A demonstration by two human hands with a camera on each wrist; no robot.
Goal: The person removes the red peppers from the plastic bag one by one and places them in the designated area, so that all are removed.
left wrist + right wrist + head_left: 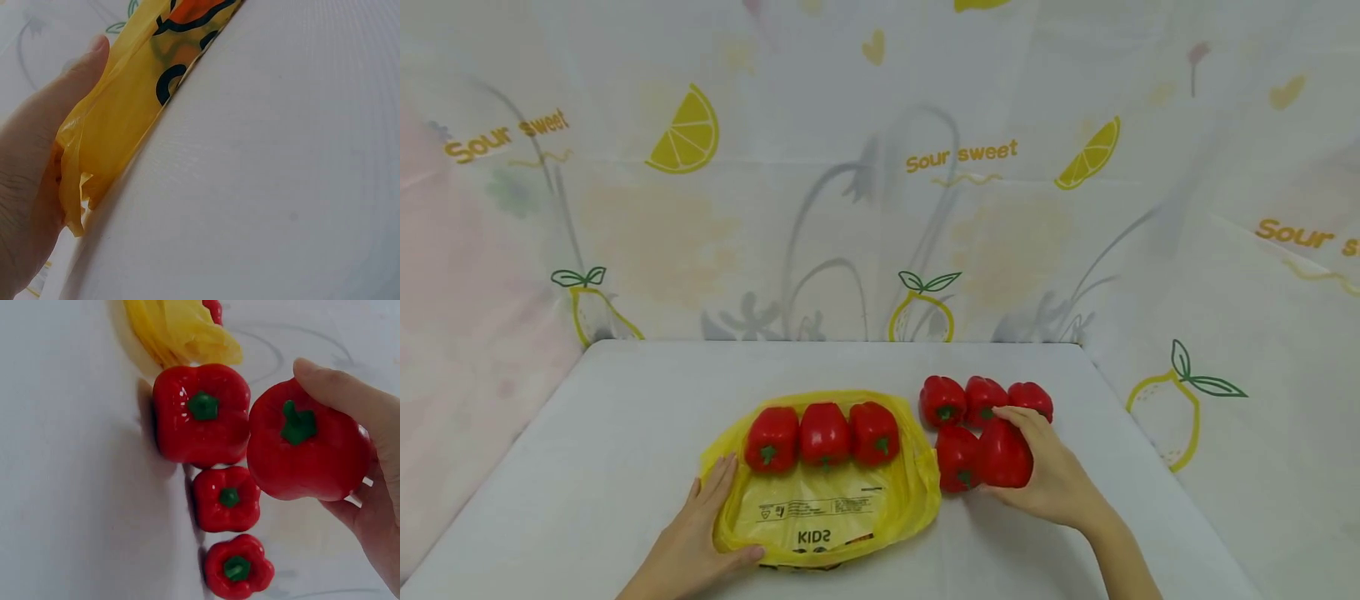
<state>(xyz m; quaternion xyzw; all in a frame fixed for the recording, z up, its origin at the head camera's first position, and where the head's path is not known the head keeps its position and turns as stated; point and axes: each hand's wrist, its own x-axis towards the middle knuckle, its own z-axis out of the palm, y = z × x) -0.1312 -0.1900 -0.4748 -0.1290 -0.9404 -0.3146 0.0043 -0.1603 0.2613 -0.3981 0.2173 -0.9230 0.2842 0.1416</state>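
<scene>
left grip [694, 533]: spread, touching the left edge of an open yellow bag [921, 504] | bag: just right of left grip, on the counter [550, 500] | three peppers [825, 433]: inside bag, ahead and right of left grip | loose pepper [955, 457]: just left of right grip [1051, 475] | three back peppers [982, 398]: beyond right grip | right grip: fingers curled round held pepper [1006, 457]

The person's left hand [696, 529] is bare — slim fingers [721, 483], a thumb [87, 69] with a rounded tip, and fine creases in the skin near the wrist. The right hand [1054, 475] is bare as well, and its forearm [1122, 554] shows uncovered — slender and smooth, running down to the lower edge of the head view.
</scene>
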